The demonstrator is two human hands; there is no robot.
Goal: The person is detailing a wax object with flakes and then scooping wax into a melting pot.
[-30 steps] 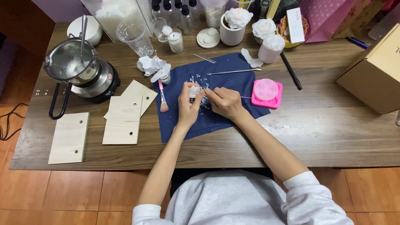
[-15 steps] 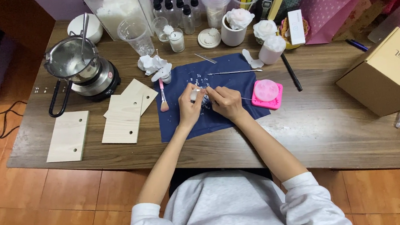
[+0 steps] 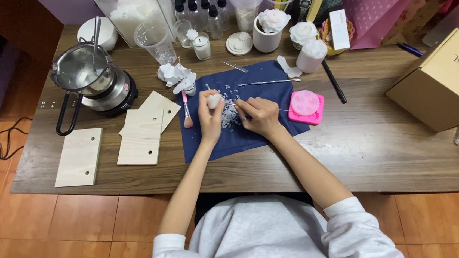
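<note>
Head view showed the table (image 3: 351, 146) with a blue cloth (image 3: 257, 137) at frame centre. My left hand (image 3: 209, 119) pinched a small white wax piece (image 3: 214, 100); my right hand (image 3: 261, 115) gripped a thin metal tool (image 3: 282, 110). Squeezing hard, I judged, could crack the wax.

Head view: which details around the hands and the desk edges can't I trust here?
- White wax piece in left hand: shape too small, partly covered by fingers.
- Thin metal tool in right hand: tip hidden by that hand.
- Cardboard box: cut off by right edge.
- Melting pot: contents unclear.
</note>
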